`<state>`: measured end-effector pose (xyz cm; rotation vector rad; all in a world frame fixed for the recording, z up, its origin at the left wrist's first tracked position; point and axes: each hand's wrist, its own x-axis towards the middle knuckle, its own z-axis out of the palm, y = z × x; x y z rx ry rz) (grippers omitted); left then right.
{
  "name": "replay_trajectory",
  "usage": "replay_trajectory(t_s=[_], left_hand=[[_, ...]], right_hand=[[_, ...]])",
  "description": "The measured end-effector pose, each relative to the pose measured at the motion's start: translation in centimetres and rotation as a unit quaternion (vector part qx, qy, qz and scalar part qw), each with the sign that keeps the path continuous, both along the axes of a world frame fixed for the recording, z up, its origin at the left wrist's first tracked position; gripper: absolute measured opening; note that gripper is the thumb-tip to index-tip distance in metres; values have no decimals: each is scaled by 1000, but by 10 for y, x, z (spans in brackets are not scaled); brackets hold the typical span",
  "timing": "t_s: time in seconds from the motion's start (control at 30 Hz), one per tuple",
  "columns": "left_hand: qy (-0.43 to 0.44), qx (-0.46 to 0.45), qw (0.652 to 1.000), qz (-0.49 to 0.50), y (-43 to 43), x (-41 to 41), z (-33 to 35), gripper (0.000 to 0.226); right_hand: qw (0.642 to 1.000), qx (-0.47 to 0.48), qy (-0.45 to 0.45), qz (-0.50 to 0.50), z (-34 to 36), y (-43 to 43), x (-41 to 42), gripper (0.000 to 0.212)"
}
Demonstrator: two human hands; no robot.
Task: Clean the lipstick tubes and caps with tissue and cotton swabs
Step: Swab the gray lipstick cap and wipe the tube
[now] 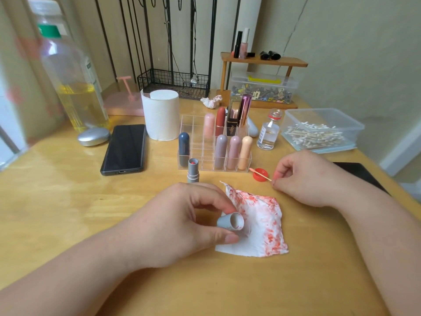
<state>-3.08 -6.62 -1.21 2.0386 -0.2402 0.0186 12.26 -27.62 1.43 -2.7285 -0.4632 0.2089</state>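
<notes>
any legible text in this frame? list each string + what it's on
"ydby": printed sideways on the black lipstick case standing in the clear organizer.
Small glass bottle: barcode-style label, print too small to read.
Large plastic bottle: labels blurred, unreadable.
No other readable text.
</notes>
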Motion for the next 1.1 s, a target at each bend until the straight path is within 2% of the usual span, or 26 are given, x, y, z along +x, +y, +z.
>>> replay_trajectory(t_s=[0.13, 0.23, 0.27, 0.33, 0.4, 0.43, 0.5, 0.53, 0.63, 0.73, 0.8, 0.87, 0.9, 0.93, 1.0, 1.03, 1.1], left_hand=[[-63, -61, 996, -3, 2, 0, 0, 19], [-93, -152, 984, -6, 2, 0, 3, 22], [-98, -185, 978, -1, 2, 0, 4, 22], [-104, -253, 962, 10, 2, -1, 6, 22], [-115, -318, 941, 9, 3, -2, 8, 24], [-123, -344, 931, 4, 4, -2, 11, 24], [-134, -396, 908, -24, 4, -2, 15, 24], [-135, -418, 898, -36, 4, -2, 17, 24], [-133, -432, 891, -31, 5, -3, 20, 29], [-142, -389, 910, -27, 5, -5, 21, 23], [-138, -352, 926, 4, 4, -5, 19, 24], [-120, -319, 938, 58, 2, -5, 16, 20], [-108, -302, 943, 86, 1, -5, 15, 21], [-96, -284, 948, 106, 0, -6, 15, 24], [-76, -256, 957, 116, -2, -5, 16, 28], [-65, -251, 959, 112, -2, -6, 17, 28], [-46, -248, 962, 100, -1, -5, 18, 23]], right_hand=[[1000, -12, 21, -3, 2, 1, -2, 11], [1000, -9, -1, 1, 6, 1, -5, 14], [999, 23, -27, 1, 8, 1, -7, 17], [984, 170, -43, -4, 14, 3, -12, 26], [930, 360, 74, 18, 21, 6, -21, 47], [896, 412, 164, 41, 22, 7, -24, 64], [827, 449, 326, 92, 18, 10, -29, 87], [790, 455, 391, 126, 14, 13, -32, 86], [677, 482, 526, 183, 7, 22, -41, 61], [647, 485, 555, 195, 4, 23, -46, 61], [634, 517, 539, 202, 10, 24, -48, 51], [651, 564, 471, 190, 16, 25, -47, 46], [670, 598, 406, 171, 18, 24, -46, 45], [705, 624, 307, 139, 20, 22, -45, 41], [806, 588, 29, 61, 23, 17, -46, 28], [830, 553, -67, 44, 24, 16, -49, 24], [839, 525, -120, 85, 23, 19, -60, 26]])
